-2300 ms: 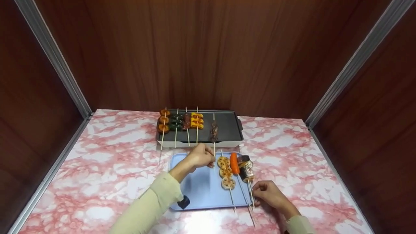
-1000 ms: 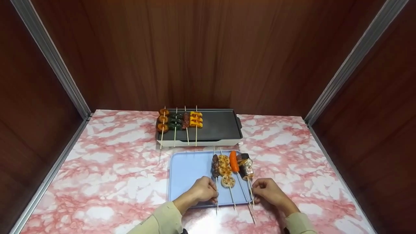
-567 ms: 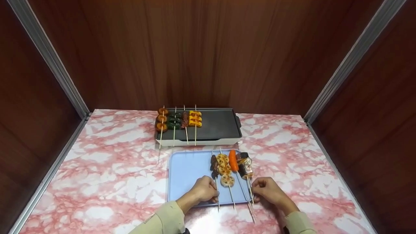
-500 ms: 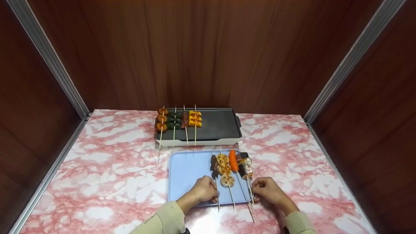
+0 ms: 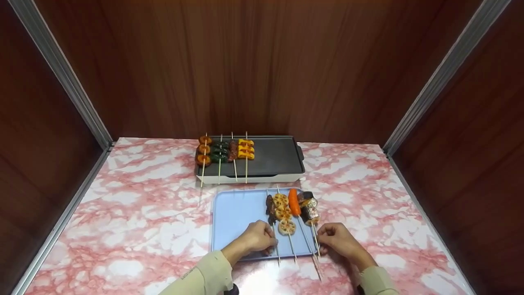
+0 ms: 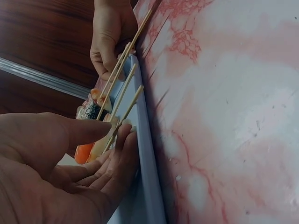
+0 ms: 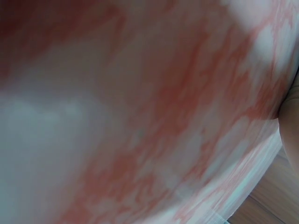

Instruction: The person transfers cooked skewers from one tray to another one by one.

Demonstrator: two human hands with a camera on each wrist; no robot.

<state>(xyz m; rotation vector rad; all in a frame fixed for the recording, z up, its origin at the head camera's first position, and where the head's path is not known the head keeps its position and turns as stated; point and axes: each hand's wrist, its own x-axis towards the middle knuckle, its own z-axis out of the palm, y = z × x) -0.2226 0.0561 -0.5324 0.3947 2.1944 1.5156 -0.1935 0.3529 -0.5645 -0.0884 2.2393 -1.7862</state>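
Observation:
My left hand (image 5: 258, 237) pinches the stick of a dark meat skewer (image 5: 270, 209), which lies on the blue tray (image 5: 233, 205). In the left wrist view, the stick passes between thumb (image 6: 96, 130) and fingers. Right of it lie a lotus root skewer (image 5: 283, 213) and an orange sausage skewer (image 5: 294, 203). At the tray's right side is a skewer with dark, silvery-skinned pieces (image 5: 310, 211); my right hand (image 5: 339, 242) pinches its stick near the lower end. The right wrist view has mostly tabletop, with only a bit of skin at its right edge.
Behind the tray stands a flat black griddle (image 5: 274, 157) with a pale base. Along its left half lie orange-slice (image 5: 204, 149), dark green (image 5: 220, 152), reddish meat (image 5: 233, 150) and yellow (image 5: 246, 149) skewers, sticks overhanging the front. Wood-grain panels (image 5: 254, 69) enclose the marbled table (image 5: 155, 213).
My left hand has brought the meat skewer from above the griddle down onto the tray, beside the lotus root. Lately its stick end has shifted slightly right. The right hand has stayed in place.

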